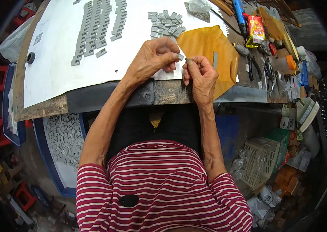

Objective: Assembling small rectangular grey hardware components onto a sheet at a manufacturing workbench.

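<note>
Near the table's front edge, my left hand (152, 60) pinches a small grey plastic piece (180, 57) between thumb and fingertips. Close beside it on the right, my right hand (202, 75) is closed in a pinch at the piece's right side. A tiny dark thing shows at its fingertips, too small to name. Beyond my hands lies a loose pile of similar grey pieces (165, 25) on a white sheet (55, 73). More grey pieces stand in long rows (90, 31) to the left. Under my right hand spreads brown paper (198, 42), with a narrow grey strip (215, 60) on it.
Pliers (254, 68), a blue electric screwdriver (240, 17) and a red-yellow packet (255, 29) crowd the table's right side. A black ring (30, 58) sits at the left. Below the table are a blue tray (39, 133) of grey pieces and a pale crate (260, 160).
</note>
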Motion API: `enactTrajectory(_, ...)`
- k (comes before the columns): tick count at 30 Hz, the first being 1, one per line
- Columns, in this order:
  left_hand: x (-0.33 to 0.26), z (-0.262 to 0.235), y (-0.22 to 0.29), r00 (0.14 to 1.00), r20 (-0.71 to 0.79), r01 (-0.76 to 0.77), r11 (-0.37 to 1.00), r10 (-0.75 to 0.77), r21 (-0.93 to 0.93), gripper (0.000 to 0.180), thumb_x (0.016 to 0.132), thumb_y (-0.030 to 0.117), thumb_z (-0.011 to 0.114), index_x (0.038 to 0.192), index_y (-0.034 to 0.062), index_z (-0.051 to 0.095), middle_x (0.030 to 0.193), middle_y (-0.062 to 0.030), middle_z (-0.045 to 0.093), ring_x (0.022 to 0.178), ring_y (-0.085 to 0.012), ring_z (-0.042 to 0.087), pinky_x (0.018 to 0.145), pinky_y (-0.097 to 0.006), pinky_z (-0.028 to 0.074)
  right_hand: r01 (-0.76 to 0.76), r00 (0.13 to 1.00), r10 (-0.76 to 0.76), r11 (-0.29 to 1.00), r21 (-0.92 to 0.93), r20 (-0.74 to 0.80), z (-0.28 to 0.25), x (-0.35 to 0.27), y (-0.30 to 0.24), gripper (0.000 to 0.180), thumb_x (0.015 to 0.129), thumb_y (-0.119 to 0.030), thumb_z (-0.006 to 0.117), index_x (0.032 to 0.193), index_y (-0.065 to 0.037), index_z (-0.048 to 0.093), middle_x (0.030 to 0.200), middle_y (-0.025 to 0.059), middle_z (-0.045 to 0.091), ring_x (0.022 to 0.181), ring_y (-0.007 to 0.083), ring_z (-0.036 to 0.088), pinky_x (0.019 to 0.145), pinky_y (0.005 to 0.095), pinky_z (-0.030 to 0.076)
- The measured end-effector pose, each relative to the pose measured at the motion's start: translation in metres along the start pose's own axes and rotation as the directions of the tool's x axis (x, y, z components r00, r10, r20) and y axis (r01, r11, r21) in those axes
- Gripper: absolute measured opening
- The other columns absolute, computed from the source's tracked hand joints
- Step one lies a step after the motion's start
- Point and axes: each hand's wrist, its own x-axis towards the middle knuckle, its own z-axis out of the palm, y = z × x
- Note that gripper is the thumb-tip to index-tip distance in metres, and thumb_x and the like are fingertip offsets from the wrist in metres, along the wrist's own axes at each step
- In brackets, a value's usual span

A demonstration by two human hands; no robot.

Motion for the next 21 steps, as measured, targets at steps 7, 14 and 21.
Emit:
enactTrajectory(7, -0.0002, -0.0006, -0.0005, 1.0, -0.004, -0.017, 0.999, 0.017, 0.044, 0.007, 0.08, 0.003, 0.055, 0.086, -0.001, 0.057, 0.067, -0.0055, 0.059, 0.056, -0.0081, 0.056, 0.052, -0.021, 0.05, -0.015, 1.0, 0.015, 1.0, -0.022, 0.012, -0.0008, 0.0005, -0.0013, 0.007, 0.085, -0.003, 0.052, 0.081, 0.002, 0.051, 0.064, 0.0031, 0.053, 0.047, 0.0053, 0.046, 0.04, 0.0184, 0.038)
enactTrajectory(14, -0.0012, 0.0023, 0.0036, 1.0, -0.014, 0.005, 0.999, -0.005, 0.036, 0.008, 0.08, 0.001, 0.055, 0.088, -0.0008, 0.056, 0.066, -0.0053, 0.059, 0.054, -0.008, 0.055, 0.05, -0.021, 0.049, -0.039, 0.999, 0.039, 0.998, -0.045, 0.01, 0.0014, 0.0005, -0.0047, 0.007, 0.085, -0.004, 0.052, 0.081, 0.002, 0.051, 0.062, 0.0025, 0.052, 0.046, 0.0052, 0.046, 0.039, 0.0181, 0.037)
enactTrajectory(21, -0.0017, 0.0029, 0.0054, 1.0, -0.026, -0.004, 0.998, 0.005, 0.055, 0.012, 0.08, 0.002, 0.055, 0.092, -0.0011, 0.054, 0.064, -0.0059, 0.059, 0.054, -0.0084, 0.056, 0.05, -0.021, 0.048, -0.052, 0.998, 0.054, 0.997, -0.061, 0.028, 0.0026, 0.0015, -0.0036, 0.008, 0.084, -0.005, 0.053, 0.081, 0.002, 0.052, 0.063, 0.0022, 0.053, 0.046, 0.005, 0.046, 0.039, 0.018, 0.036)
